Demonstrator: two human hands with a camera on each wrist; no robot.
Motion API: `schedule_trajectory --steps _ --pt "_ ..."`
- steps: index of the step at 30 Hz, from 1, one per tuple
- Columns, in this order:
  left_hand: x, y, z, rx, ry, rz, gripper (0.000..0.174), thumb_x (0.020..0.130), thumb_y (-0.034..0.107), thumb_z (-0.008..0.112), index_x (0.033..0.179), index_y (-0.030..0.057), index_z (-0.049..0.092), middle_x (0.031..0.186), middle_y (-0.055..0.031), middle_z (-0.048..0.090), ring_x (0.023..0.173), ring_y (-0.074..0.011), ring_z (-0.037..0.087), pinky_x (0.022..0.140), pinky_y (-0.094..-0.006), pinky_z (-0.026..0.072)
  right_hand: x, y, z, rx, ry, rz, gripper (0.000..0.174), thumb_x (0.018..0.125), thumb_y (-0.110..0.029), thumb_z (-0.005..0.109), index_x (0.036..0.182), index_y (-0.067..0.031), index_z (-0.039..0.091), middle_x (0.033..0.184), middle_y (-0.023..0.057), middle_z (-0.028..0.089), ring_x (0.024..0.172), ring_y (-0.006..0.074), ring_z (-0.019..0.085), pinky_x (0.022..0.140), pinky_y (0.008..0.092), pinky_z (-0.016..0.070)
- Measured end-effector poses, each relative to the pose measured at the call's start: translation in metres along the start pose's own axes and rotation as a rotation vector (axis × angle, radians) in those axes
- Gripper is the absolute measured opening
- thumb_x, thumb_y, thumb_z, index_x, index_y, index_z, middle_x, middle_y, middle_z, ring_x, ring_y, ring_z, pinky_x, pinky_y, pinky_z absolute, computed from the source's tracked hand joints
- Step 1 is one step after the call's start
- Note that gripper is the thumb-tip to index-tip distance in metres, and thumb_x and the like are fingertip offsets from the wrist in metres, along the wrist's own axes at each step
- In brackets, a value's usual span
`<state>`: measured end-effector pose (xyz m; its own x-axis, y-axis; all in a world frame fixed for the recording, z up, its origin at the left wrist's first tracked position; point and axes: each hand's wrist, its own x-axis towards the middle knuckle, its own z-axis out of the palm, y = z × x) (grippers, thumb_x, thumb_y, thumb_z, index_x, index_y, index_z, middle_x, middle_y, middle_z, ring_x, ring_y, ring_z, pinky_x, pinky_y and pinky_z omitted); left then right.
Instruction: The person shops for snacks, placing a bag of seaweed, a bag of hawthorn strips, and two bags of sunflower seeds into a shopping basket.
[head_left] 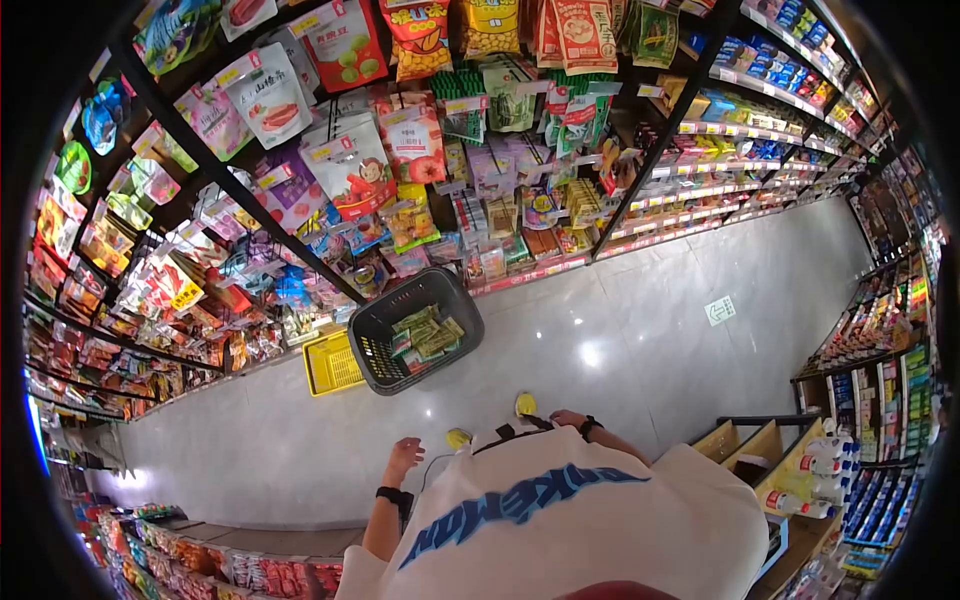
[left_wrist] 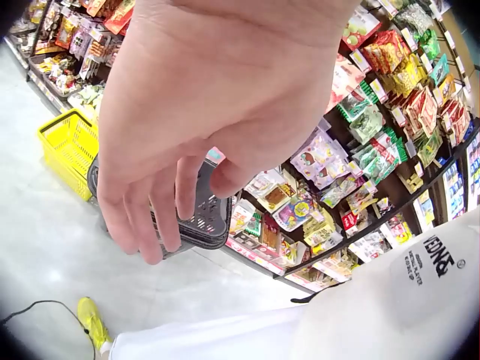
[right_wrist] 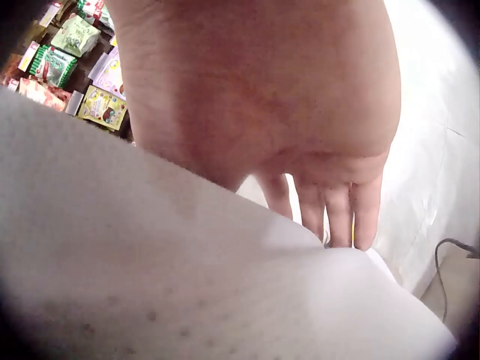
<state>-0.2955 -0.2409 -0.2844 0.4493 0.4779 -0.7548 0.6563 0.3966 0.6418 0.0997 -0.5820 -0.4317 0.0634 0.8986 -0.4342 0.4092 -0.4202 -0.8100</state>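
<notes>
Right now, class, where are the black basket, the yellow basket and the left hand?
Black basket [head_left: 408, 296], head view, inner wall.
Yellow basket [head_left: 336, 365], head view, bare interior.
Left hand [head_left: 405, 456], head view, middle of it.

Left hand [head_left: 405, 456] low in head view, left of centre, fingers loose; right hand [head_left: 570, 419] right of centre, fingers relaxed.

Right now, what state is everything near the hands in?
Left hand: holding nothing, fingers loosely bent.
Right hand: holding nothing, fingers fairly straight, tips partly hidden.
Black basket: open-topped, packets inside.
Packets: loosely piled.
Yellow basket: open-topped, partly hidden behind the black one.
Snack shelf: stocked.
</notes>
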Motion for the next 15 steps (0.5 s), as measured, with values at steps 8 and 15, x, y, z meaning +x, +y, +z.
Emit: schedule_trajectory --steps 8,15 --pt "0.001 -0.007 -0.008 0.011 0.004 -0.028 0.033 0.095 0.031 0.057 0.119 0.0087 0.063 0.093 -0.0098 0.072 0.070 -0.0182 0.067 0.059 -0.0313 0.0503 0.005 0.001 0.008 -0.029 -0.023 0.071 0.035 0.084 -0.024 0.065 0.113 -0.0054 0.070 0.121 0.0177 0.064 0.111 0.0364 0.060 0.098 0.0410 0.0481" --pt "0.010 -0.019 -0.015 -0.008 0.006 -0.012 0.033 0.096 0.031 0.056 0.119 0.0079 0.063 0.091 -0.0105 0.071 0.066 -0.0165 0.064 0.056 -0.0280 0.0491 0.011 0.008 0.017 0.142 0.029 0.261 0.049 0.080 -0.030 0.056 0.119 -0.0016 0.067 0.120 0.0197 0.066 0.110 0.0359 0.062 0.097 0.0409 0.0483"
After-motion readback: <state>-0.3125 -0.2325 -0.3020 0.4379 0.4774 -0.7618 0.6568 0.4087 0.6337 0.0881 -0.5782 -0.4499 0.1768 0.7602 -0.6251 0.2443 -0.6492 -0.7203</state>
